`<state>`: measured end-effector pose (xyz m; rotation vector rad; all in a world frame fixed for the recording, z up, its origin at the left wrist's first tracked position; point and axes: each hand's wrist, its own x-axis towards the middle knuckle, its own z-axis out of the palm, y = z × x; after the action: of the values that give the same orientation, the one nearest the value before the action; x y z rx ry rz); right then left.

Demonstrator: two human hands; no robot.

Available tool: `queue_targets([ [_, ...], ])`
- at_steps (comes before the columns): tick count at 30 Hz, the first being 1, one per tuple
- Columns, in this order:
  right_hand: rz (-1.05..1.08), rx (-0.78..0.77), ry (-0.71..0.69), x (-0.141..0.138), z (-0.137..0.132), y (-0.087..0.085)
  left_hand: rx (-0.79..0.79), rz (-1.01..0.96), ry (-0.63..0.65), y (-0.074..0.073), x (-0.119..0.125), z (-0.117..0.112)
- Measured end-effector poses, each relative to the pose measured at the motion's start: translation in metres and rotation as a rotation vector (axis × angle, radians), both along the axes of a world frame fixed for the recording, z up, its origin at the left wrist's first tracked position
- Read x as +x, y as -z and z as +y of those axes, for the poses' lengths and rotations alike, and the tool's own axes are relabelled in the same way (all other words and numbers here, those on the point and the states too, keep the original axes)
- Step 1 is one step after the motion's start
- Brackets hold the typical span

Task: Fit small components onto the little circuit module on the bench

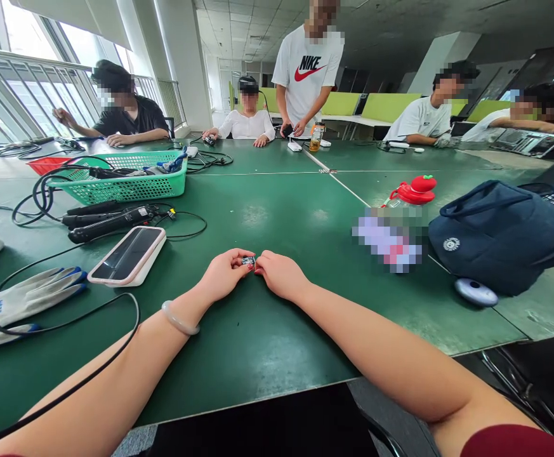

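Note:
Above the green table, my left hand (223,274) pinches a small dark piece with pale markings (248,261) between thumb and fingers. It is too small for me to tell its kind. My right hand (280,274) is closed, its fingertips right at the piece's right end. Whether those fingers grip the piece or something else is hidden. Both forearms reach in from the table's near edge, and a pale bangle (180,319) circles the left wrist.
Left of my hands lie a phone (127,254), work gloves (32,295), black cables and a green basket (124,187). A dark blue bag (500,235), a red-lidded bottle (412,193) and a shiny oval object (476,292) are to the right. Several people are around the table.

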<state>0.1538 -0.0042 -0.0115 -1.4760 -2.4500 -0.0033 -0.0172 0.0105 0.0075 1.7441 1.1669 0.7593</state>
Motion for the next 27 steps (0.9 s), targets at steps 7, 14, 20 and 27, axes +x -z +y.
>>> queue_targets([
  [7, -0.076, -0.036, 0.042, 0.004, -0.003, -0.004, 0.091, 0.068, 0.017, -0.001, 0.000, -0.003],
  [14, 0.226, 0.148, 0.048, 0.007, -0.008, -0.013, 0.104, 0.145, 0.033, -0.002, 0.002, -0.005],
  [20, 0.144, 0.143, -0.086, 0.000, -0.011, -0.012, 0.091, 0.149, 0.112, 0.000, 0.003, -0.004],
  [27, 0.087, 0.150, -0.095, 0.001, -0.011, -0.011, 0.081, 0.142, 0.126, -0.002, 0.004, -0.006],
])
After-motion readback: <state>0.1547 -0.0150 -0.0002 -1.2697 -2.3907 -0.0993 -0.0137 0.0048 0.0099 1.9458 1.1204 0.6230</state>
